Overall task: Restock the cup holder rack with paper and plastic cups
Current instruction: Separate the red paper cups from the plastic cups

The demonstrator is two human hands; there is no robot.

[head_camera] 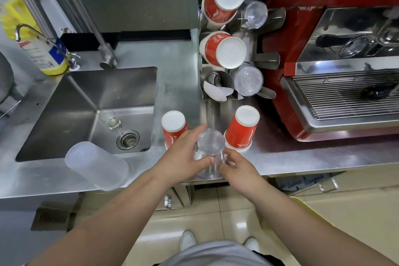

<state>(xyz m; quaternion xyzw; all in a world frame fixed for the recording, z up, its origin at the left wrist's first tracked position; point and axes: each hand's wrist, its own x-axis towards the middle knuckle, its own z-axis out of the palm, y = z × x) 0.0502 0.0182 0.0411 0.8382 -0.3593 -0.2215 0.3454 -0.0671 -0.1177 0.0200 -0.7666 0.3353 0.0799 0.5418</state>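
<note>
Near the front edge of the steel tabletop (302,157), both hands grip an upside-down stack of clear plastic cups (210,147): the left hand (183,155) wraps its side, the right hand (235,168) pinches low near the rim. Light, thin and slippery, the stack probably dents under pressure; holding the stiffer rim seems safest. Behind waits the metal cup holder rack (218,81).
</note>
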